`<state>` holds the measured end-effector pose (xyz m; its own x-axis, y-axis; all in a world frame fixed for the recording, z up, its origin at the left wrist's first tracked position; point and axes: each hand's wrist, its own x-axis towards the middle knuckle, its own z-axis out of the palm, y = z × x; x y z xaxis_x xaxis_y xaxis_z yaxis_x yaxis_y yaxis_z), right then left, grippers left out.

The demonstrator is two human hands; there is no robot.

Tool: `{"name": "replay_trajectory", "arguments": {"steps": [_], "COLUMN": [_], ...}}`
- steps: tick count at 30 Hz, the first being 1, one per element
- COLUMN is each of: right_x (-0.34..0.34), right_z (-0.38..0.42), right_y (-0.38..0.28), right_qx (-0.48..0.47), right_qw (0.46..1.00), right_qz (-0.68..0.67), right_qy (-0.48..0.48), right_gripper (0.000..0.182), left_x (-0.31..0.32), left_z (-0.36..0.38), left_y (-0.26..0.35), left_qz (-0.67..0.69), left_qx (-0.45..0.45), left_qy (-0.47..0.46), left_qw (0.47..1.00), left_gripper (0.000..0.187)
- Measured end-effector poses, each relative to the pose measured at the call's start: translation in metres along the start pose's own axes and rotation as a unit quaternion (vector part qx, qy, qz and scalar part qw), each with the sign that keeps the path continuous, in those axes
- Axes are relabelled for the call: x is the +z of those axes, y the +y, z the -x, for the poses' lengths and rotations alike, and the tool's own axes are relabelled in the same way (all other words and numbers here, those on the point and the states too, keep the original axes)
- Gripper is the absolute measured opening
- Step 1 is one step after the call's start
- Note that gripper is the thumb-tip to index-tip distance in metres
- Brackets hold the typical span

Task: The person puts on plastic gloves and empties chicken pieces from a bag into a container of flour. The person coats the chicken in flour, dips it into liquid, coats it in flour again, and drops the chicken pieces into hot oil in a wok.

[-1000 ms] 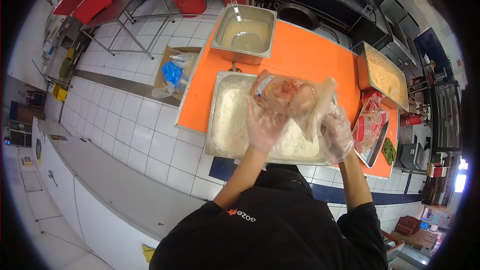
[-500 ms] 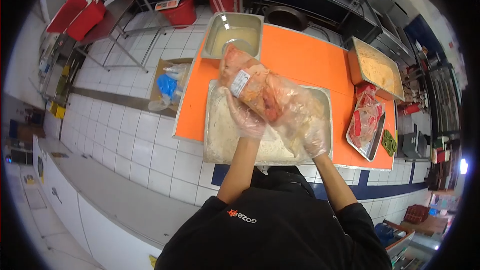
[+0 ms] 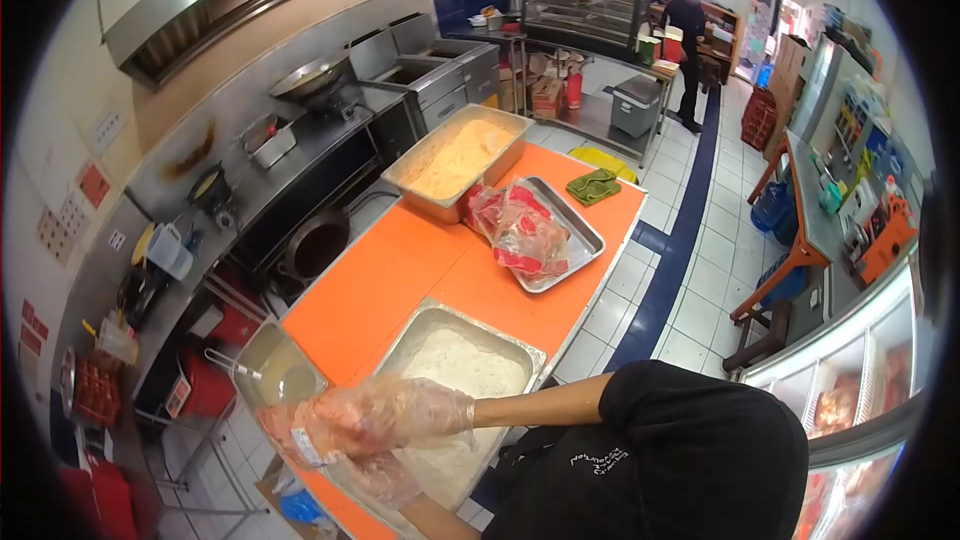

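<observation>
A clear plastic bag of raw meat [image 3: 315,420] with a white label hangs over the near left corner of the table, in front of the metal pan of cloudy liquid. My left hand [image 3: 385,480], in a clear plastic glove, holds the bag from below near the label. Also gloved, my right hand [image 3: 435,410] grips its other end; the glove and bag plastic blend there, so the fingers are hard to make out. Beneath both hands is a large metal tray of white flour [image 3: 465,365]. The pan of liquid [image 3: 285,380] has a handled strainer in it.
On the orange table [image 3: 370,290] stand a deep pan of orange-tinted powder [image 3: 460,155], a small tray [image 3: 575,260] with red-printed plastic bags [image 3: 520,230], and a green cloth [image 3: 593,186]. A person [image 3: 685,50] stands in the far aisle. Stoves line the wall.
My view has swung right and up, showing the far kitchen and a person. The bag, still in both hands, has moved left relative to the flour tray, close to the pan of liquid.
</observation>
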<state>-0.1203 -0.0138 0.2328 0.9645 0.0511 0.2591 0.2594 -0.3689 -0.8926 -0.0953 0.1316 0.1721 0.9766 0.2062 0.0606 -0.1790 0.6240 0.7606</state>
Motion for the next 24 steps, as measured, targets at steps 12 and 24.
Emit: {"name": "replay_trajectory", "arguments": {"steps": [12,24], "right_x": [0.023,0.043], "right_z": [0.022,0.022], "right_y": [0.112,0.169], "right_qx": [0.069,0.127], "right_qw": [0.987,0.989], "right_qz": [-0.128,0.049], "right_qy": [-0.068,-0.065], "right_gripper": [0.042,0.038], "left_x": [-0.018,-0.025], "left_z": [-0.013,-0.022], "left_y": [-0.032,-0.049], "left_qz": [-0.064,-0.087], "left_qx": [-0.072,-0.098], "left_qy": [-0.043,-0.061], "left_qw": [0.994,0.989], "left_gripper": [0.052,0.049]}}
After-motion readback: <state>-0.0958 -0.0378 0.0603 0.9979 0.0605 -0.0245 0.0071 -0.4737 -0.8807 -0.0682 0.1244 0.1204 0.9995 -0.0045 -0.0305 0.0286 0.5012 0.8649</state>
